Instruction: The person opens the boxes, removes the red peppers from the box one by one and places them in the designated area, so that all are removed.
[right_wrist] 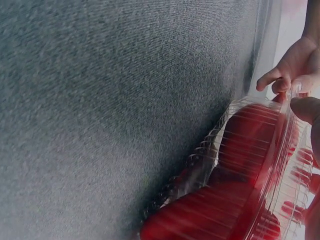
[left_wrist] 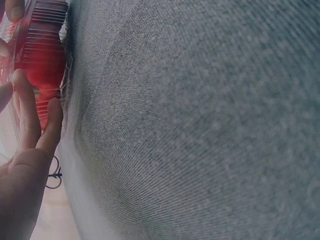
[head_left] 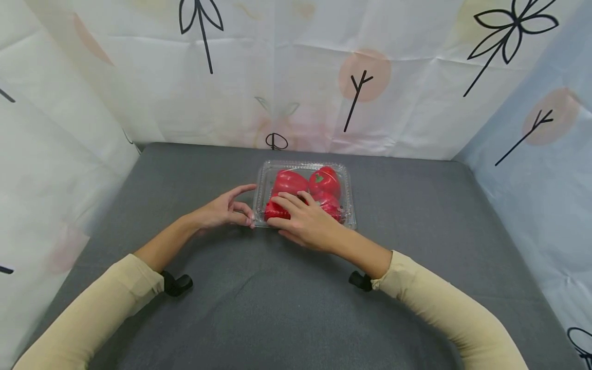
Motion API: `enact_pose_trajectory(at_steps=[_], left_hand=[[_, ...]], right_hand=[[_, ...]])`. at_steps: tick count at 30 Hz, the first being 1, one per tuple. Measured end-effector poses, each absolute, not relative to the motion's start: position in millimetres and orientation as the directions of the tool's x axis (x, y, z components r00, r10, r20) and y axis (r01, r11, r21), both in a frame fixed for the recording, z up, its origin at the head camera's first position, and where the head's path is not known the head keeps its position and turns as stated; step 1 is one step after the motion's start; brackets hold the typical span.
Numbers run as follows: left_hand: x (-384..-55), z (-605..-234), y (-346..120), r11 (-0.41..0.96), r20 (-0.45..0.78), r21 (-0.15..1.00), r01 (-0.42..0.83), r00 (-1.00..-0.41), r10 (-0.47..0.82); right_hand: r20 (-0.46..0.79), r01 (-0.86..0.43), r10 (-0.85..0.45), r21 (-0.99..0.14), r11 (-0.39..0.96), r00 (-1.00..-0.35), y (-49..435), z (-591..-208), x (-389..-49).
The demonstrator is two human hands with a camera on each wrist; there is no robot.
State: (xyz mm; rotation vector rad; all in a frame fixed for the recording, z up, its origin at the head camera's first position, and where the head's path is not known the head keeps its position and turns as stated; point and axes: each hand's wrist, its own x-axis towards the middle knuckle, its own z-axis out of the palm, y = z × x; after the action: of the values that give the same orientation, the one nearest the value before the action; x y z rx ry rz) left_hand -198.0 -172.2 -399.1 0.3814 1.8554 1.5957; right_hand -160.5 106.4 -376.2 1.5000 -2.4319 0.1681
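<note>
A clear plastic clamshell container [head_left: 350, 205] with ribbed sides lies on the grey table, its lid over the base. Several red bell peppers [head_left: 289, 181] show through it, one with a green stem end. My left hand [head_left: 225, 209] is at the left side, thumb and a finger pinching the rim near the front left corner, the index finger stretched along the edge. On top of the lid rests my right hand [head_left: 307, 223], fingers spread and the thumb near the front edge. In the right wrist view its fingertips show through the clear plastic. The right hand hides part of the front peppers.
Grey cloth covers the table [head_left: 287, 313]. A patterned white curtain [head_left: 300, 92] hangs behind the table, with more fabric on both sides. Black straps with small cameras [head_left: 178, 284] sit at both wrists.
</note>
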Motion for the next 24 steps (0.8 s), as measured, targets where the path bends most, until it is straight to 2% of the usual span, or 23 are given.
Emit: enact_pose_trajectory(at_steps=[13,24], left_hand=[[-197.2,-400.3,-170.3,0.229,-0.299,0.953,-0.2,-0.756,0.582],[-196.9,-402.5,-170.8,0.236,-0.301,0.951,-0.198,-0.758,0.578]], right_hand=[[0.376,-0.886,-0.833,0.061,0.46,-0.407,94.6,-380.4,-161.7],[0.39,-0.878,-0.815,0.032,0.478,-0.429,88.7,-384.5,-162.7]])
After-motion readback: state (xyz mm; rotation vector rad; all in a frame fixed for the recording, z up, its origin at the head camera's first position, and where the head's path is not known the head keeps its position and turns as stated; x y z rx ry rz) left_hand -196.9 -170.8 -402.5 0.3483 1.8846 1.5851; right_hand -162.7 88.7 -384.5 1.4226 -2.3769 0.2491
